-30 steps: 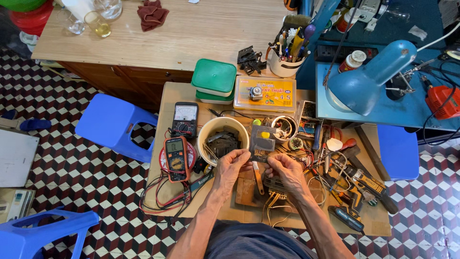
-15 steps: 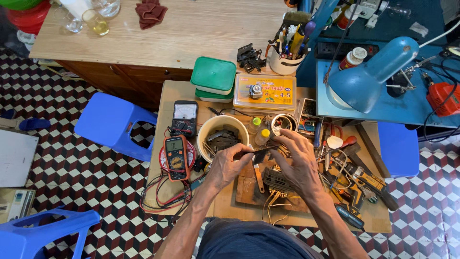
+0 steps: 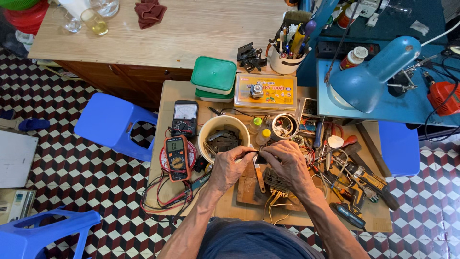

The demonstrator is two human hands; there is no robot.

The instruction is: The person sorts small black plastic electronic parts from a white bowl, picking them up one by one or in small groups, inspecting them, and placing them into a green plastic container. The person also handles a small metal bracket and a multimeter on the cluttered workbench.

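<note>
Over a crowded bench, just right of the cream bowl of metal parts, the left hand and right hand each pinch an end of a small dark part. It lies roughly level, long axis left to right; which end leads cannot be told. A slipped pinch could drop it among the wires below.

Worktop, near edge, centre: wooden board. Behind the board: bowl holding metal parts. Left of bowl: digital multimeter; analogue meter behind it. Far edge: stacked lidded containers, flat parts box to their right. Right edge: hand tools heaped.
</note>
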